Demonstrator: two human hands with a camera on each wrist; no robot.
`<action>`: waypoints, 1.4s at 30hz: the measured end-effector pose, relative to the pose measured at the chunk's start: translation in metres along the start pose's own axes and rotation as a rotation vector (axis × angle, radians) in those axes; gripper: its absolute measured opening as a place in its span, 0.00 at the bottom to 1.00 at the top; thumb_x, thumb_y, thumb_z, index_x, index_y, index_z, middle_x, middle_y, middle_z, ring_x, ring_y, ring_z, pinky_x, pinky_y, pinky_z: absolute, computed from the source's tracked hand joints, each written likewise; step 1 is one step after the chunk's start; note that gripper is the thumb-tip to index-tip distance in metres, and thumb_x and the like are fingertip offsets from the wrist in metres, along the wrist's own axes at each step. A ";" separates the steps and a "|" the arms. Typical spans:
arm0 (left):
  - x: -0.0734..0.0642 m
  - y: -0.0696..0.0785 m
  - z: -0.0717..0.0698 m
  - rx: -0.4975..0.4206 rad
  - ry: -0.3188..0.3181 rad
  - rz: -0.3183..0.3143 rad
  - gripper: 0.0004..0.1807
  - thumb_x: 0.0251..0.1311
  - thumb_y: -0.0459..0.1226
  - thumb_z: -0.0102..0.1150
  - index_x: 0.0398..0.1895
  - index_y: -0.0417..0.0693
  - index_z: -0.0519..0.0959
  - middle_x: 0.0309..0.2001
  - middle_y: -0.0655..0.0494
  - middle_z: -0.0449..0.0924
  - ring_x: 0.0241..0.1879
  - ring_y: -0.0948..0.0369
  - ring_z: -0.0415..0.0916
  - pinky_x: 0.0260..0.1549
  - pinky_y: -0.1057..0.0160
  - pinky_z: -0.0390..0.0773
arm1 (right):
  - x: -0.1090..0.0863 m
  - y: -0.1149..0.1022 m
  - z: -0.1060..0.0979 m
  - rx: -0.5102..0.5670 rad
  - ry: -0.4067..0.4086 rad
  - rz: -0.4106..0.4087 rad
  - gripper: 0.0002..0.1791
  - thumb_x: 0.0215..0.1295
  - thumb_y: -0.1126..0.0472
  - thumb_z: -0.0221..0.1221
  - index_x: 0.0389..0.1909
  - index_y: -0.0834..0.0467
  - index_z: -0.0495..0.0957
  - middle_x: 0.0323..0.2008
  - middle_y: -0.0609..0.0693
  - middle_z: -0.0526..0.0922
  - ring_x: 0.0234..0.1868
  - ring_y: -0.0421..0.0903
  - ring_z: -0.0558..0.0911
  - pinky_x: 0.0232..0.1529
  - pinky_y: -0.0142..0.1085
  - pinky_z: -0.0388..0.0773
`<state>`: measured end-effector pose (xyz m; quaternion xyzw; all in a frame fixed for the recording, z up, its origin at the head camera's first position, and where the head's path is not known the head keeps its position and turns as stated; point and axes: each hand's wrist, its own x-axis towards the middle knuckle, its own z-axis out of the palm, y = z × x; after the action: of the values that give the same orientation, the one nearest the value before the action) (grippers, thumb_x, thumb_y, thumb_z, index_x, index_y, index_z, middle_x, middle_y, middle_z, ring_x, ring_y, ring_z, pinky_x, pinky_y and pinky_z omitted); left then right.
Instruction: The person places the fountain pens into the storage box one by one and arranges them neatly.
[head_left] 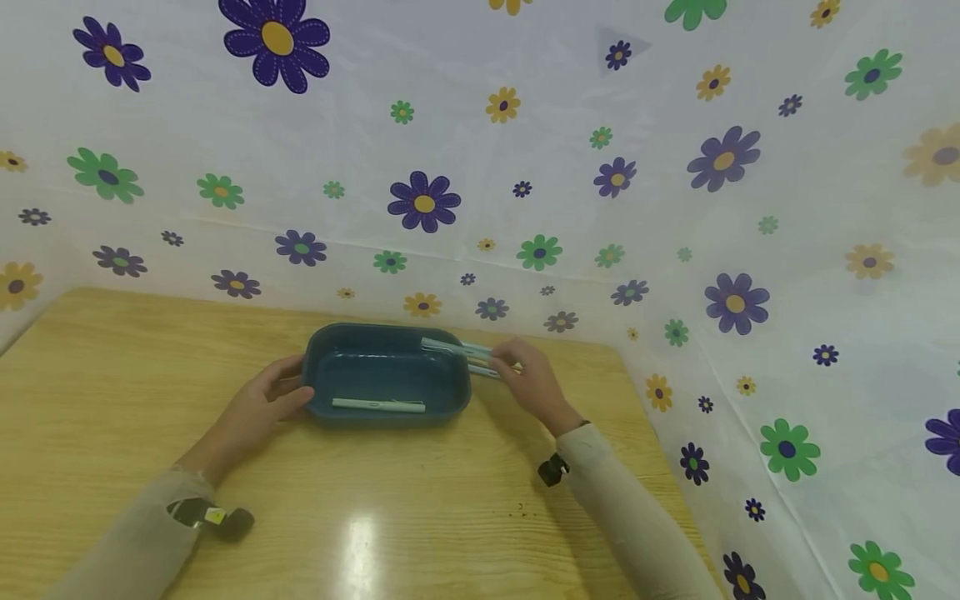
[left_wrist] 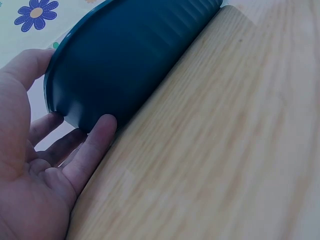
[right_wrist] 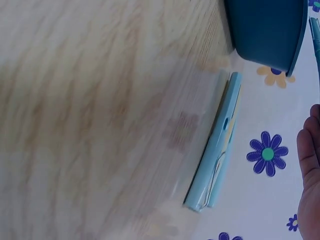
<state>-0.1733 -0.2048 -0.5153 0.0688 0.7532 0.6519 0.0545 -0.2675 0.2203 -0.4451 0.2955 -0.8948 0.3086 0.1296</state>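
Observation:
A dark teal plastic basin (head_left: 386, 327) stands on the wooden table, with one pale blue pen (head_left: 378, 406) lying inside along its front wall. At the basin's left end my left hand (head_left: 258, 408) grips it, thumb toward the front corner; the left wrist view shows fingertips (left_wrist: 102, 125) against the outer wall. My right hand (head_left: 531, 383) pinches another pale blue pen (head_left: 442, 346), whose far end reaches over the basin's right rim. Beneath that hand, more light blue pens (right_wrist: 215, 150) with metal clips lie side by side on the table, just right of the basin.
The wooden table (head_left: 420, 517) runs back to a white flowered sheet (head_left: 465, 167) behind and on the right. Small dark specks (head_left: 521, 510) lie on the table near the right forearm. A dark wrist camera (head_left: 553, 471) hangs below the right wrist.

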 end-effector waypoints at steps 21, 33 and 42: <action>0.000 0.000 0.001 0.000 0.004 -0.002 0.38 0.63 0.50 0.57 0.73 0.55 0.55 0.69 0.45 0.59 0.65 0.45 0.62 0.48 0.65 0.80 | -0.039 0.036 -0.022 -0.037 0.090 0.075 0.10 0.67 0.55 0.58 0.43 0.55 0.80 0.38 0.43 0.80 0.35 0.39 0.77 0.35 0.37 0.78; -0.003 0.002 0.001 -0.001 0.000 -0.010 0.38 0.63 0.51 0.57 0.73 0.56 0.54 0.69 0.45 0.59 0.65 0.45 0.62 0.47 0.63 0.81 | -0.056 0.043 -0.024 -0.073 0.005 0.176 0.11 0.67 0.54 0.58 0.44 0.54 0.79 0.39 0.45 0.80 0.37 0.40 0.78 0.38 0.38 0.79; -0.003 -0.002 0.002 0.017 0.002 -0.006 0.38 0.63 0.51 0.56 0.73 0.56 0.54 0.69 0.45 0.59 0.65 0.45 0.62 0.47 0.63 0.81 | -0.053 0.046 -0.015 -0.125 -0.051 0.165 0.07 0.64 0.58 0.61 0.40 0.55 0.81 0.40 0.48 0.81 0.41 0.44 0.79 0.41 0.41 0.80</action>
<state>-0.1704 -0.2032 -0.5177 0.0664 0.7590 0.6453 0.0552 -0.2527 0.2826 -0.4776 0.2199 -0.9366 0.2543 0.0988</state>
